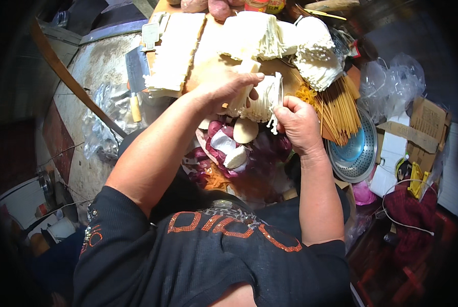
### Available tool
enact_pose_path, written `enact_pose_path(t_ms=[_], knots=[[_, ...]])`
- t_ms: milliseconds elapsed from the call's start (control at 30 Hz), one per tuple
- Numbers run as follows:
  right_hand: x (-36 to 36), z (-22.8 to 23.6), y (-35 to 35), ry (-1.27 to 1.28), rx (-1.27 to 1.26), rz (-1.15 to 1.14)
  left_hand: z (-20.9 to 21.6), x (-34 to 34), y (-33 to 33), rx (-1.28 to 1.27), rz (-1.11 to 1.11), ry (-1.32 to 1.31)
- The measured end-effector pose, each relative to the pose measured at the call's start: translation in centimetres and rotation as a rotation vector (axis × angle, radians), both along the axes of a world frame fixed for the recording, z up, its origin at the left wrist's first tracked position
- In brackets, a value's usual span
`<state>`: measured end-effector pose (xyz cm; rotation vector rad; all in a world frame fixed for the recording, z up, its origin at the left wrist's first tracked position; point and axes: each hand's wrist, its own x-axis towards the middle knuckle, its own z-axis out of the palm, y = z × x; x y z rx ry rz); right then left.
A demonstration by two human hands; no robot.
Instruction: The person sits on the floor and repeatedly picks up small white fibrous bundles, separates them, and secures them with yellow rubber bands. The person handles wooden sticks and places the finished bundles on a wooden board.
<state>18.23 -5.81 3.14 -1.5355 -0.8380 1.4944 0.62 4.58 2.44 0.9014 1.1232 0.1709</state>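
From the head camera we look down on our own two bare forearms coming up from the lower edge over a crowded desk [208, 30].

Our left hand [224, 89] lies palm down with its fingers curled over a bundle of white enoki mushrooms [257, 102], pressing on the bundle's near left part. Our right hand [296, 123], just right of that bundle, is closed in a loose fist, and its fingertips pinch a thin tuft of mushroom strands [276, 110] that stands upright against the bundle's right edge. The bundle rests at the middle of the scene, on the near edge of a brown wooden board [213, 64].

Farther off, on the same board, we see more white mushroom clumps [254, 33], and to the far right a fan of them with the small caps facing us [316, 61]. A pale flat block [172, 51] lies to the far left of the board, with a cleaver [136, 71] just left of it, its wooden handle pointing near.

To the right of our right hand a sheaf of bamboo skewers [339, 110] spreads out, touching a round metal colander [359, 151] beyond it. Just near our hands a heap of purple and white vegetable trimmings [234, 151] fills a bag. Crumpled clear plastic [103, 117] lies on the left, cardboard boxes [423, 130] on the far right.
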Motion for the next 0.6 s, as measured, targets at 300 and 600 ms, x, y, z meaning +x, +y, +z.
enact_pose_path(t_ms=[300,600], knots=[[-0.7,0.3,-0.4,-0.063,0.122,0.034,-0.4,0.0,-1.0,-0.002,0.002,-0.436],[-1.3,-0.5,-0.1,-0.369,0.26,0.069,-1.1,0.6,-1.8,0.021,0.017,-0.52]])
